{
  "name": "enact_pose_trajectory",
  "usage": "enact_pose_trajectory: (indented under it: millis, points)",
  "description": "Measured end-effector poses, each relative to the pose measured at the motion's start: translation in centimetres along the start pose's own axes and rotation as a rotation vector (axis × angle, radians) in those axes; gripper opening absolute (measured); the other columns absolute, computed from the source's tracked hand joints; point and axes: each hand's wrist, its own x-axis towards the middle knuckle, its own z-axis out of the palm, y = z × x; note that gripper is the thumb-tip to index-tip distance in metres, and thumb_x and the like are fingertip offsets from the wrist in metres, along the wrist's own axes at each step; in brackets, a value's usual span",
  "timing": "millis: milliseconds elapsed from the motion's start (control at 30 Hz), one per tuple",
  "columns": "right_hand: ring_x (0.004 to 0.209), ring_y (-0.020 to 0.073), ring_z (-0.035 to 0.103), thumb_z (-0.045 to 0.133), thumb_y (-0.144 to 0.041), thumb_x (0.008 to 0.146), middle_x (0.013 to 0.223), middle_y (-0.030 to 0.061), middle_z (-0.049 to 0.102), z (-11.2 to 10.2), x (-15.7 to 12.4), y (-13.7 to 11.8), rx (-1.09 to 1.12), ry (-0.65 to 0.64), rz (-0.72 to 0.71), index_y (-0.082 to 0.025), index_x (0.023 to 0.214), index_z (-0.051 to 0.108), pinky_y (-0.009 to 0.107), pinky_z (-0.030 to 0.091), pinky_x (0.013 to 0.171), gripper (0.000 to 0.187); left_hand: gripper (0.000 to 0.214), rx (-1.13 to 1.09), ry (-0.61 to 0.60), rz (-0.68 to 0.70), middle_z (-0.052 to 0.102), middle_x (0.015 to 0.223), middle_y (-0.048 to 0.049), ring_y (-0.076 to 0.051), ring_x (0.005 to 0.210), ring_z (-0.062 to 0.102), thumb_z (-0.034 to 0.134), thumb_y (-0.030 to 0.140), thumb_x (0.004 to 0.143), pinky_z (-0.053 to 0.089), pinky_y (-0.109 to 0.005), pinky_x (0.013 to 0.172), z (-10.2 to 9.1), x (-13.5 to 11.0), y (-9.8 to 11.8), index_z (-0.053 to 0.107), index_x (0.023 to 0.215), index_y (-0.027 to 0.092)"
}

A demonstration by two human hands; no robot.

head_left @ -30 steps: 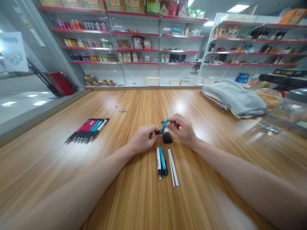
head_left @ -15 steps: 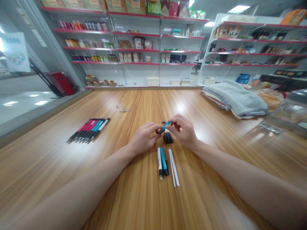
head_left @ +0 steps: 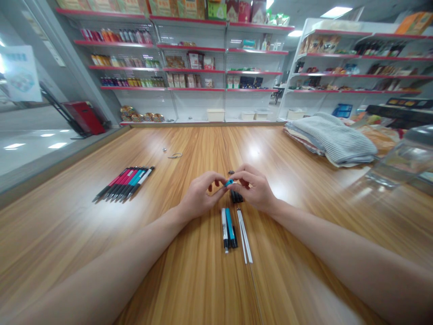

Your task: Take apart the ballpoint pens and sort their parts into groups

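Observation:
Between my fingertips is a blue pen barrel (head_left: 229, 182), its open end turned toward me. My left hand (head_left: 202, 193) pinches it from the left, and my right hand (head_left: 254, 188) closes on it from the right. Fingers hide most of the barrel. Black grip sleeves (head_left: 237, 197) lie just below my right fingers, partly covered. Nearer to me are a white pen barrel (head_left: 224, 228) and another blue barrel (head_left: 230, 225) with black ends. Thin white ink refills (head_left: 245, 237) lie to their right. Small dark parts (head_left: 231, 172) sit just beyond my hands.
A row of several pens (head_left: 123, 184) in red, blue and white lies on the left of the wooden table (head_left: 189, 289). Farther back is a small wire loop (head_left: 175, 155). Folded cloths (head_left: 331, 137) and a clear container (head_left: 399, 158) stand at the right.
The blue barrel has turned from a slanted position so that its open end faces me. My right hand has lowered slightly over the black sleeves, and both hands stay closed on the barrel.

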Motion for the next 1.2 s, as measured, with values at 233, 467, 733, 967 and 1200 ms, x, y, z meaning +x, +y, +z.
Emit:
enact_pose_trajectory:
  millis: [233,467,733,967,1200]
  points:
    - [0.068,0.0116,0.05,0.053,-0.028,0.092,0.089,0.005,0.055,-0.5,-0.1,0.0,-0.045,0.064,0.124,-0.02,0.098,0.065,0.025,0.043,0.056,0.016,0.039,-0.252,0.105,-0.271,0.052,0.084,-0.0007,-0.01,0.074,0.056,0.058,0.026,0.084,0.046,-0.017,0.056,-0.3,0.2,-0.3,0.048,0.121,0.022]
    - [0.07,0.0122,0.051,0.05,-0.027,0.093,0.088,0.0051,0.055,-0.9,-0.2,0.9,-0.067,0.085,0.178,-0.019,0.094,0.065,0.024,0.042,0.054,0.017,0.022,0.066,0.0,-0.438,0.062,0.071,-0.0011,-0.013,0.063,0.058,0.053,0.03,0.085,0.045,-0.025,0.06,-0.4,0.0,-2.9,0.062,0.101,0.019]
    - [0.07,0.0121,0.051,0.051,-0.025,0.092,0.088,0.0049,0.054,-0.8,-0.3,1.2,-0.056,0.05,0.181,-0.018,0.092,0.066,0.025,0.042,0.056,0.016,0.015,0.527,-0.062,-0.359,0.066,0.076,-0.0053,-0.018,0.068,0.059,0.052,0.027,0.082,0.04,-0.027,0.06,-0.5,-0.6,-3.2,0.064,0.079,0.019]
    - [0.07,0.0126,0.052,0.051,-0.025,0.092,0.087,0.0052,0.055,-0.8,-0.3,1.2,-0.06,0.04,0.183,-0.018,0.091,0.066,0.026,0.041,0.055,0.016,0.013,0.441,-0.154,-0.306,0.061,0.062,-0.0011,-0.015,0.058,0.056,0.051,0.024,0.08,0.037,-0.024,0.055,-0.6,-0.6,-2.4,0.061,0.074,0.019]
    - [0.07,0.0132,0.053,0.052,-0.025,0.091,0.086,0.0055,0.057,-0.9,-0.3,1.3,-0.05,0.011,0.181,-0.018,0.09,0.067,0.026,0.042,0.055,0.017,0.012,0.336,-0.233,-0.214,0.06,0.06,-0.0006,-0.012,0.056,0.053,0.051,0.019,0.075,0.038,-0.023,0.055,-0.6,-0.3,-1.1,0.06,0.068,0.018]
